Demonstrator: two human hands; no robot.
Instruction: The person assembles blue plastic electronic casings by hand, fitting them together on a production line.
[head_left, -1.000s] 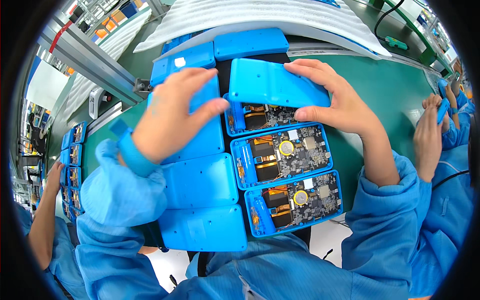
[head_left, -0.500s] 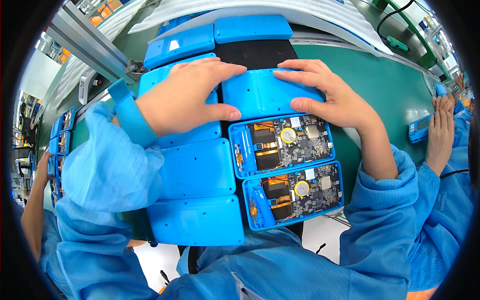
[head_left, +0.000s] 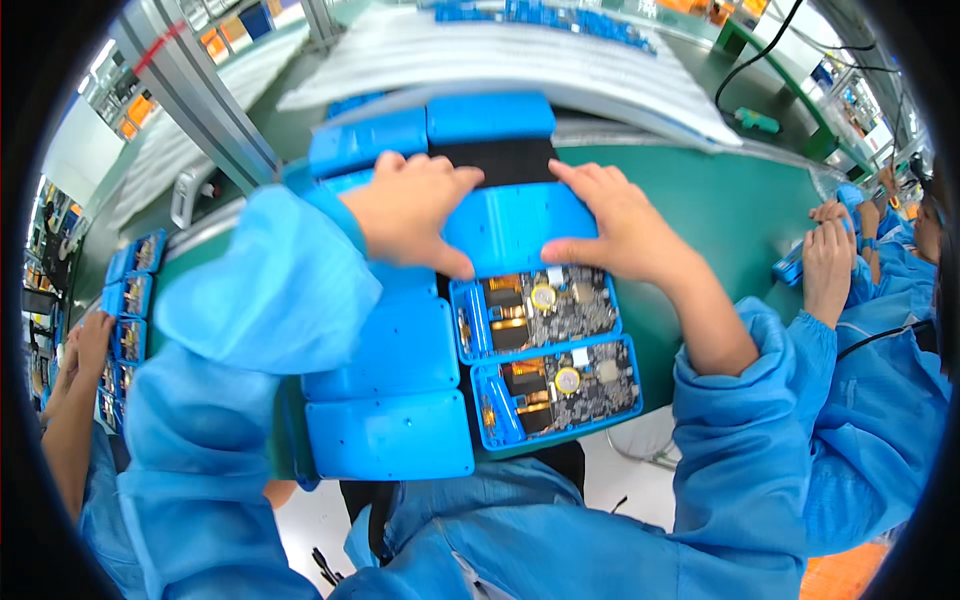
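A blue plastic cover [head_left: 520,228] lies at the top of the right-hand column of cases. My left hand [head_left: 408,212] grips its left end, thumb near the lower corner and fingers at the far side. My right hand [head_left: 625,228] clasps the right end, its thumb on the cover's near edge and its fingers over the far right corner. Just nearer to me sit two blue cases with bare insides: an upper circuit board [head_left: 575,305] and a lower circuit board [head_left: 600,385], each with a round yellow-rimmed coin cell. Whether a board lies under the gripped cover is hidden.
Blue closed cases [head_left: 385,435] form a column on the left, partly under my left arm. Two more blue pieces [head_left: 490,115] lie beyond a black mat [head_left: 500,160]. A green tabletop [head_left: 720,210] stretches right, where a co-worker's hand [head_left: 828,270] rests by a blue device. A metal post [head_left: 200,95] stands back left.
The whole view has tilted, so the cases appear shifted. My right hand has moved from lying across the cover's top to its right end; my left hand stays at the left end.
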